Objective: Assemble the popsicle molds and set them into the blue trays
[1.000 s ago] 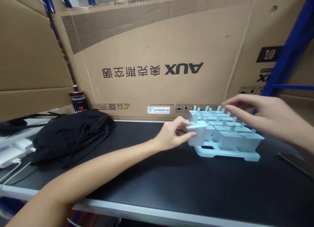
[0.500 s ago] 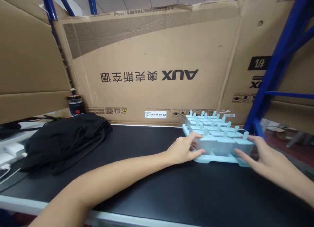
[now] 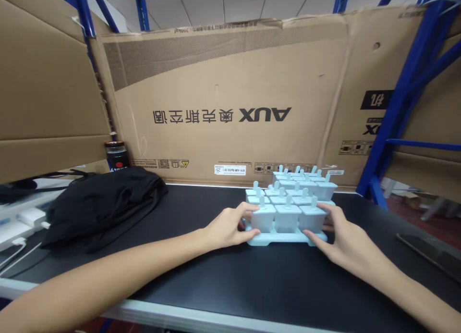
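A pale blue ice-pop mould set, several small moulds with stick handles standing in a tray, sits on the black tabletop. My left hand grips the tray's left end, thumb on top and fingers curled under the edge. My right hand holds the right end the same way, thumb against the nearest right mould. Both forearms reach in from the lower edge.
A black cloth bundle lies at the left, with a dark bottle behind it and white chargers with cables at the far left. Large cardboard boxes wall the back. Blue rack posts and a dark flat device are on the right.
The mould set has slid left and toward me, both hands on its ends. A second ago my left hand held one mould and my right hovered above the set.
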